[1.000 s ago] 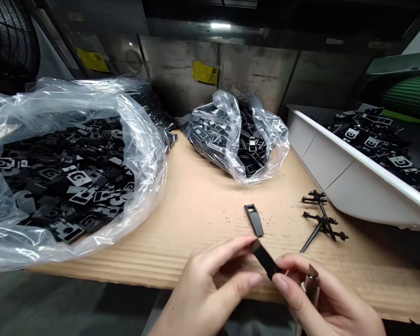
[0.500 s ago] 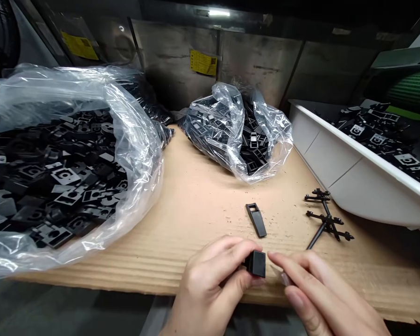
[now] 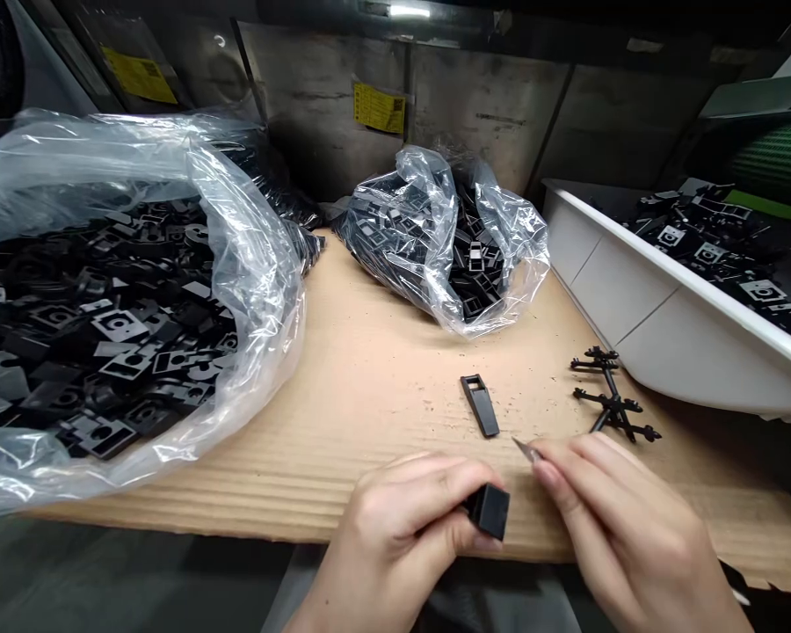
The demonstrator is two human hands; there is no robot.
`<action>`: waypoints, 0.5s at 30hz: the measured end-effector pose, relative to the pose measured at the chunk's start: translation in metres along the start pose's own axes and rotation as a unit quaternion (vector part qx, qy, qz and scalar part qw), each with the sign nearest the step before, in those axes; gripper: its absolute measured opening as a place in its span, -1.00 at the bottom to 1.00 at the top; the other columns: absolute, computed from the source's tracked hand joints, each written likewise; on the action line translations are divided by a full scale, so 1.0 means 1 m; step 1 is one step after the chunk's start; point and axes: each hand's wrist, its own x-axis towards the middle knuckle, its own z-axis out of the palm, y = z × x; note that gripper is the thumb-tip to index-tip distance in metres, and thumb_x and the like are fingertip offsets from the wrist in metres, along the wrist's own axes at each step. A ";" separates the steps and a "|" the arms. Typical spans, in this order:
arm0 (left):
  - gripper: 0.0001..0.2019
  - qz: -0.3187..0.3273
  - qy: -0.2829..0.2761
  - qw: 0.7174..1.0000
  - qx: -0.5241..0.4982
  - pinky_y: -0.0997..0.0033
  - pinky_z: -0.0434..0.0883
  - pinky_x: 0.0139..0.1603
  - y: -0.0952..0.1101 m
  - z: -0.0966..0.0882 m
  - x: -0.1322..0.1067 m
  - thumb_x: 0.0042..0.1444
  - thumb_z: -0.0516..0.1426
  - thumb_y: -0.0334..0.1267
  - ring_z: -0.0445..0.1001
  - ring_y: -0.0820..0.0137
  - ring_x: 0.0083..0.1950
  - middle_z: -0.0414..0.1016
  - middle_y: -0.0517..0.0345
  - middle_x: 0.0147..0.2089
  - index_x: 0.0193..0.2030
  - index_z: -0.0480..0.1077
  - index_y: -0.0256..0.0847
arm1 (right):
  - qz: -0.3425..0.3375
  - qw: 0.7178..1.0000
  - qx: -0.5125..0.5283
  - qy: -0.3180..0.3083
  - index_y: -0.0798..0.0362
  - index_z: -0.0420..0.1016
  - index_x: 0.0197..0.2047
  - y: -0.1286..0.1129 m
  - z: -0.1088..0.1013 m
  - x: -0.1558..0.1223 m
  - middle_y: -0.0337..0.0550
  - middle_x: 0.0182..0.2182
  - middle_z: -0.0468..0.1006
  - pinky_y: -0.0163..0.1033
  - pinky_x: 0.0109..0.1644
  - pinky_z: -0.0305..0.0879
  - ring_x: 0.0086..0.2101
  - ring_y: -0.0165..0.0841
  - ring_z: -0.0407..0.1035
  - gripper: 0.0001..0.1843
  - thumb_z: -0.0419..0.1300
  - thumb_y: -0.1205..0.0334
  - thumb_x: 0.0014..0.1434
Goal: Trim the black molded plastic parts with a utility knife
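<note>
My left hand (image 3: 402, 536) pinches a black plastic part (image 3: 489, 512), which shows as a short dark block at the fingertips. My right hand (image 3: 626, 514) grips a small metal blade (image 3: 526, 451) whose pointed tip sticks out to the left, a little apart from the black part. Just above the hands, a flat black slotted plastic piece (image 3: 480, 406) lies on a corrugated cardboard sheet (image 3: 369, 413). A black plastic sprue runner (image 3: 613, 400) lies to the right of that piece, beyond my right hand.
A large clear plastic bag (image 3: 250, 255) full of black plastic parts fills the left side. A smaller tied bag (image 3: 428, 211) of them sits at the back. A white tub (image 3: 672, 343) holding more parts stands at the right. Metal panels close off the back.
My right hand has drawn away from the black part, and the blade tip now shows at its left. The left hand holds the part alone, a little lower and to the right.
</note>
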 end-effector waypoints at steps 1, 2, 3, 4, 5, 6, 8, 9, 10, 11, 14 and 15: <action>-0.76 -0.006 -0.001 1.000 -0.003 0.67 0.37 -0.27 0.000 0.000 0.000 0.01 0.12 -0.54 0.46 0.50 -0.35 0.48 0.28 -0.35 -0.25 0.44 -0.14 | 0.007 1.000 0.005 0.001 0.12 0.35 -0.22 0.003 -0.001 -0.001 -0.10 -0.43 0.44 -0.29 -0.33 0.29 -0.39 -0.34 0.36 -0.85 0.02 0.41 0.14; -0.76 -0.009 0.004 1.000 -0.002 0.66 0.37 -0.27 0.000 0.000 -0.001 0.01 0.12 -0.54 0.47 0.49 -0.33 0.49 0.27 -0.33 -0.24 0.44 -0.14 | 0.014 1.000 0.021 0.001 0.10 0.34 -0.19 0.005 -0.002 -0.002 -0.12 -0.41 0.44 -0.32 -0.31 0.30 -0.38 -0.36 0.37 -0.83 0.01 0.41 0.14; -0.77 -0.008 0.015 1.000 0.001 0.66 0.36 -0.26 0.000 0.000 -0.001 0.01 0.12 -0.53 0.47 0.48 -0.32 0.49 0.25 -0.32 -0.25 0.45 -0.15 | 0.024 0.999 0.043 0.001 0.08 0.32 -0.16 0.005 -0.003 -0.003 -0.16 -0.41 0.45 -0.38 -0.32 0.31 -0.40 -0.41 0.37 -0.81 0.01 0.41 0.15; -0.78 -0.005 0.022 1.000 0.002 0.66 0.36 -0.24 0.000 0.000 -0.001 0.01 0.12 -0.53 0.47 0.48 -0.30 0.49 0.24 -0.30 -0.25 0.45 -0.16 | 0.036 0.997 0.069 -0.001 0.05 0.30 -0.15 0.004 -0.004 -0.003 -0.21 -0.44 0.45 -0.44 -0.36 0.31 -0.45 -0.46 0.37 -0.80 -0.01 0.42 0.16; -0.78 -0.001 0.028 1.000 0.004 0.67 0.36 -0.22 -0.001 0.000 0.000 0.01 0.12 -0.53 0.47 0.47 -0.27 0.49 0.24 -0.29 -0.25 0.45 -0.16 | 0.052 0.994 0.094 -0.007 0.02 0.29 -0.15 0.001 -0.005 -0.003 -0.27 -0.49 0.43 -0.48 -0.42 0.29 -0.51 -0.50 0.35 -0.80 -0.03 0.42 0.17; -0.76 0.004 0.033 0.999 0.006 0.68 0.35 -0.20 -0.001 0.001 0.000 0.00 0.12 -0.54 0.46 0.48 -0.25 0.49 0.24 -0.29 -0.25 0.45 -0.16 | 0.065 0.991 0.113 -0.013 0.00 0.29 -0.16 -0.002 -0.005 -0.003 -0.31 -0.53 0.41 -0.51 -0.47 0.28 -0.57 -0.53 0.33 -0.80 -0.05 0.41 0.18; -0.74 0.013 0.041 0.999 0.012 0.74 0.33 -0.18 -0.001 0.002 0.001 -0.01 0.12 -0.56 0.46 0.51 -0.23 0.48 0.26 -0.28 -0.24 0.45 -0.15 | 0.081 0.987 0.135 -0.028 -0.03 0.29 -0.21 -0.008 -0.002 0.000 -0.34 -0.57 0.38 -0.51 -0.51 0.26 -0.59 -0.53 0.32 -0.81 -0.06 0.40 0.19; -0.73 0.017 0.043 0.999 0.014 0.77 0.32 -0.18 -0.001 0.002 0.001 -0.02 0.13 -0.57 0.45 0.52 -0.22 0.48 0.27 -0.28 -0.24 0.45 -0.15 | 0.085 0.986 0.139 -0.032 -0.03 0.29 -0.23 -0.011 0.000 0.002 -0.34 -0.56 0.38 -0.49 -0.50 0.26 -0.58 -0.52 0.34 -0.82 -0.05 0.40 0.18; -0.73 0.019 0.044 0.999 0.015 0.79 0.31 -0.19 -0.001 0.002 0.001 -0.03 0.13 -0.57 0.45 0.53 -0.22 0.48 0.27 -0.29 -0.24 0.45 -0.15 | 0.086 0.986 0.141 -0.032 -0.03 0.30 -0.25 -0.013 0.002 0.003 -0.32 -0.55 0.39 -0.48 -0.50 0.26 -0.56 -0.50 0.35 -0.83 -0.04 0.40 0.18; -0.74 0.018 0.045 0.999 0.015 0.79 0.31 -0.19 -0.001 0.003 0.002 -0.03 0.14 -0.57 0.45 0.53 -0.23 0.48 0.27 -0.29 -0.24 0.45 -0.16 | 0.087 0.985 0.143 -0.031 -0.02 0.30 -0.28 -0.014 0.004 0.005 -0.31 -0.53 0.39 -0.47 -0.50 0.26 -0.55 -0.50 0.35 -0.84 -0.04 0.40 0.17; -0.76 0.011 0.038 0.999 0.014 0.77 0.33 -0.21 -0.001 0.003 0.001 -0.03 0.13 -0.58 0.46 0.52 -0.25 0.48 0.25 -0.29 -0.26 0.45 -0.19 | 0.083 0.987 0.137 -0.029 0.01 0.30 -0.33 -0.016 0.010 0.006 -0.29 -0.56 0.36 -0.45 -0.50 0.25 -0.56 -0.48 0.33 -0.85 -0.04 0.41 0.16; -0.76 0.010 0.037 0.999 0.016 0.77 0.34 -0.21 -0.001 0.003 0.001 -0.03 0.13 -0.58 0.46 0.52 -0.25 0.48 0.24 -0.29 -0.26 0.45 -0.19 | 0.078 0.988 0.133 -0.027 0.02 0.30 -0.34 -0.016 0.011 0.005 -0.29 -0.58 0.35 -0.45 -0.50 0.25 -0.57 -0.48 0.33 -0.85 -0.04 0.42 0.16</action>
